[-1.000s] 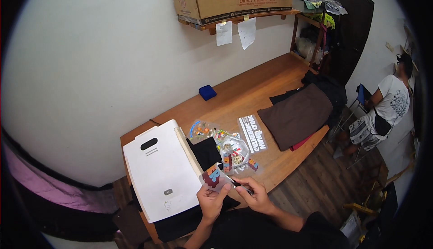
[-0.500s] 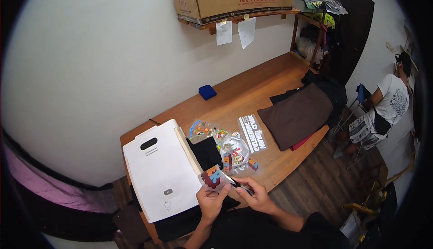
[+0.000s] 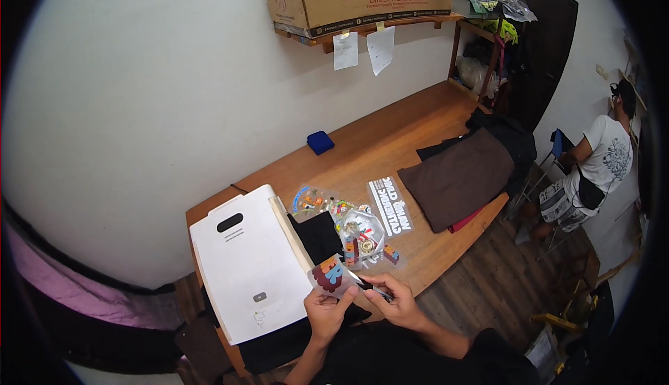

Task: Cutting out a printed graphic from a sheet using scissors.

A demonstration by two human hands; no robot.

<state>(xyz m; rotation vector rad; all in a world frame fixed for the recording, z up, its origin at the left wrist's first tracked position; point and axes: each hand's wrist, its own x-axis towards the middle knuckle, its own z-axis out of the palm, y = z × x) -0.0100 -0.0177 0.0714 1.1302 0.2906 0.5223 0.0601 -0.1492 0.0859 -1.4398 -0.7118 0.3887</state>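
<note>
My left hand (image 3: 325, 317) pinches a small piece of clear transfer film (image 3: 330, 276) printed in brown, orange and blue. My right hand (image 3: 399, 305) is closed around a pair of scissors (image 3: 365, 285) with dark handles. Their blades point left and meet the film's right edge; the fingers hide most of the handles. Just beyond my hands lie several printed transfer films (image 3: 327, 204) and a clear plastic bag (image 3: 362, 230) with small colourful pieces. A white-lettered film sheet (image 3: 390, 207) lies to their right. Left of my hands stands a white heat press (image 3: 254, 266), with black cloth (image 3: 322, 237) beside it.
A folded brown garment (image 3: 460, 176) lies on dark clothing at the table's right. Near the wall sits a blue folded cloth (image 3: 320, 142). A cardboard box (image 3: 369, 2) rests on a wall shelf. Another person (image 3: 603, 155) sits at the far right, beyond the wooden table (image 3: 390, 127).
The film piece and my left hand have shifted very slightly to the right. Both hands keep their hold, and the rest stays in place.
</note>
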